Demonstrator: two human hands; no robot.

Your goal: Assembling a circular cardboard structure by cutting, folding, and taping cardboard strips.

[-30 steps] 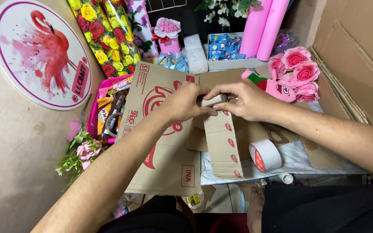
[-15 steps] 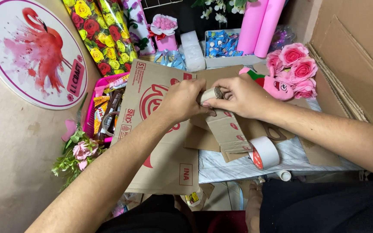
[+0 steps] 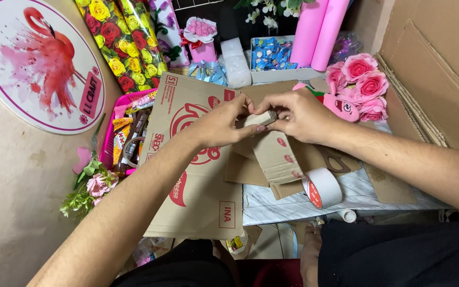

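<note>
The fingers (image 3: 251,109) of both hands are pinched together on the rolled top end of a cardboard strip (image 3: 276,154), the thumbs pressing it from the near side while the fingertips curl over it. The left hand (image 3: 221,125) grips the roll from the left and the right hand (image 3: 298,114) from the right, the two hands touching each other over it. The loose part of the strip hangs down and toward the person, its brown face marked with small red prints. It lies over other brown cardboard scraps (image 3: 245,170) and beside a large flattened cardboard box (image 3: 197,186) with red printing. A roll of white tape (image 3: 322,187) stands just beside the strip's lower end, on a pale marbled sheet (image 3: 277,204). Farther out are pink fabric roses (image 3: 359,79), two pink paper rolls (image 3: 317,32), a pink basket (image 3: 111,138) of snack packets and a round flamingo sign (image 3: 38,64).
</note>
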